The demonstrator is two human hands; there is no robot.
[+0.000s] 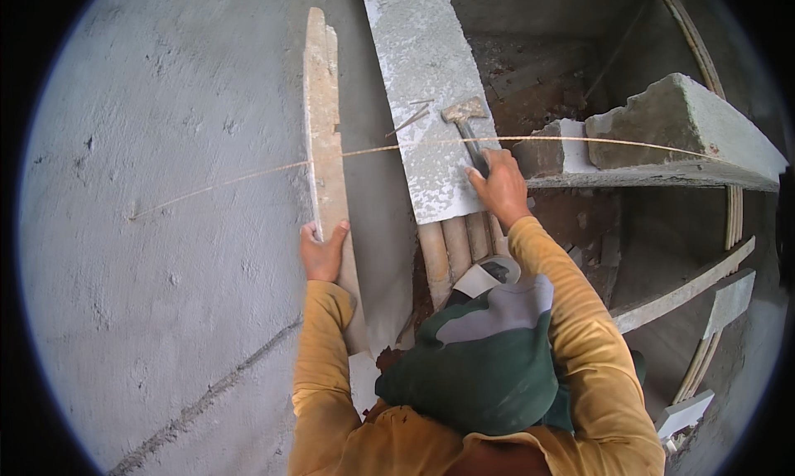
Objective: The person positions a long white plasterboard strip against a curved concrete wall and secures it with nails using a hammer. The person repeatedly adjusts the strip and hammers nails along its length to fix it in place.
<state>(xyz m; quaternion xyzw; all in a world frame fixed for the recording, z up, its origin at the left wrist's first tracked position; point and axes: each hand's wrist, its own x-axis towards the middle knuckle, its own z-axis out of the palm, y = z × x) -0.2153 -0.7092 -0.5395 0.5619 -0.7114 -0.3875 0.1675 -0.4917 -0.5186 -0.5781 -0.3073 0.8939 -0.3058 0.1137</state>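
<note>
My left hand [321, 254] is closed round the lower part of a long, pale wooden plank [326, 136], thumb on its right edge. The plank stretches away from me beside the grey wall. To its right, my right hand [503, 186] grips the dark handle of a hammer [464, 111], whose dusty head points away from me. Under the hammer is a whitish, rough-faced board [426, 53]. Several thin nails [411, 118] lie on this board, left of the hammer head. A taut string [378, 149] crosses above the plank and board.
Grey plastered wall [166, 252] fills the left side. Beneath the board run several round poles [455, 244]. A ledge [662, 176] with a broken-edged block [642, 128] juts in at right. Below it sits a curved plank [687, 289]. Rubble lies lower down.
</note>
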